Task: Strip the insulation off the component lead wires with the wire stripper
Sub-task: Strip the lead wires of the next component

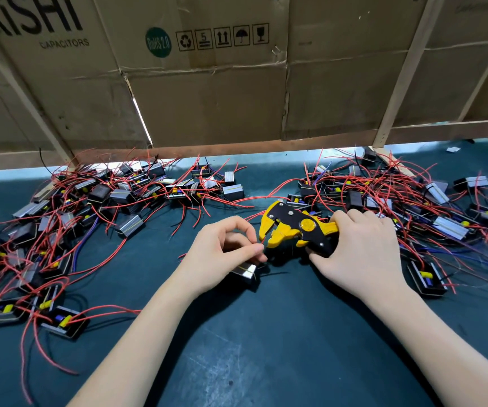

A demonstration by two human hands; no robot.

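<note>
A yellow and black wire stripper [294, 229] lies across the middle of the dark green mat, its jaws pointing left. My right hand [360, 251] grips its handles. My left hand [225, 254] pinches a thin red lead wire [261, 245] between thumb and forefinger, the wire's end right at the stripper's jaws. Under my left hand sits a small black box component [247, 273] with a silver face; that lead seems to come from it.
A pile of black components with red leads [90, 207] covers the mat at left. A second pile [413, 201] spreads at right. A cardboard wall on a wooden frame [207, 98] stands behind. The green mat [266, 333] lies between my forearms.
</note>
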